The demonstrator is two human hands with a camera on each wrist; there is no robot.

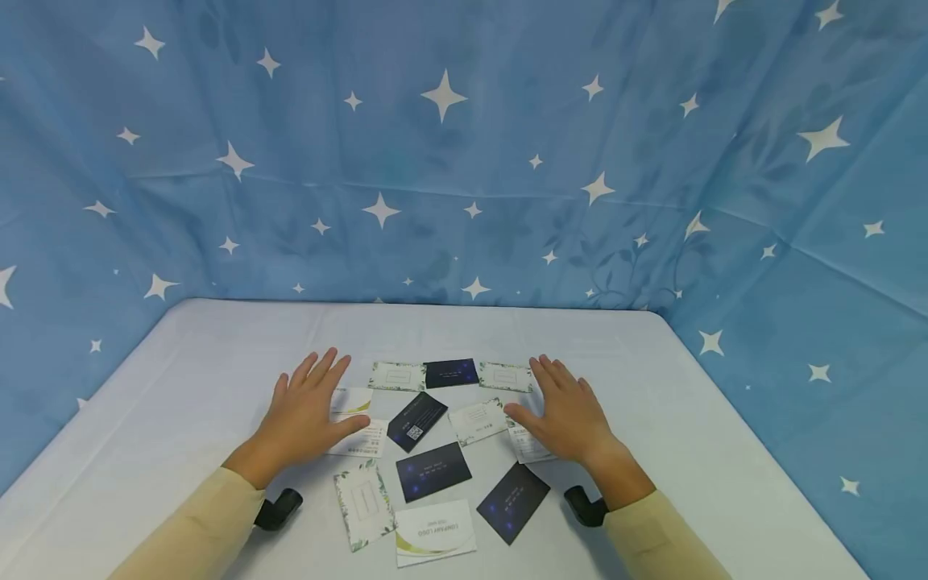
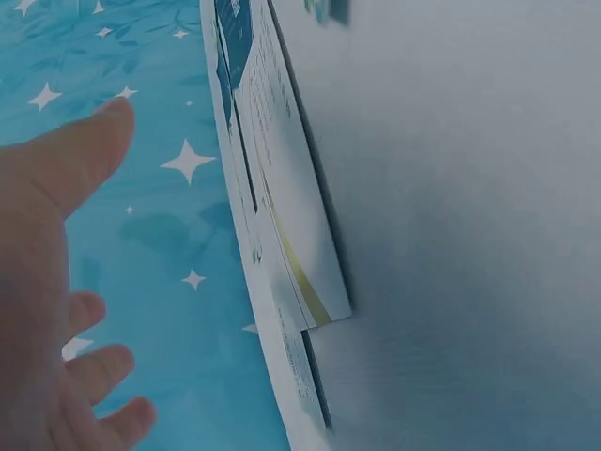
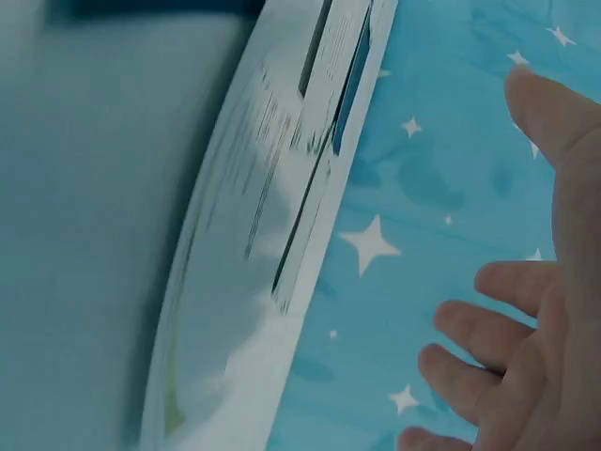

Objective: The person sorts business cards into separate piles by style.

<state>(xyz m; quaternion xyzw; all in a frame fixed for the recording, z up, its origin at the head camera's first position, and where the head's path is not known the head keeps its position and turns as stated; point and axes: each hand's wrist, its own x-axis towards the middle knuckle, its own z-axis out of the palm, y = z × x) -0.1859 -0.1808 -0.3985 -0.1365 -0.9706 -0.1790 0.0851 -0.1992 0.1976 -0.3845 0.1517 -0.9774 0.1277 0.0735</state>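
Several business cards lie spread on a white-covered table. In the head view my left hand (image 1: 300,415) is held over the left side, fingers spread, partly hiding a white card with a gold curve (image 1: 353,399) and a white printed card (image 1: 370,440). My right hand (image 1: 569,415) hovers at the right side with fingers extended, overlapping another white printed card (image 1: 528,445). Between them are a dark card with a QR code (image 1: 416,421) and a leaf-bordered card (image 1: 478,421). Both wrist views show the left palm (image 2: 38,310) and right palm (image 3: 554,357) holding nothing.
A leaf-bordered card (image 1: 397,376), a dark card (image 1: 451,373) and another leaf-bordered card (image 1: 505,377) form the back row. Nearer lie dark cards (image 1: 433,472), a leaf-bordered card (image 1: 364,505) and a "COMPANY LOGO" card (image 1: 435,533). A blue star-patterned curtain (image 1: 406,161) hangs behind the table.
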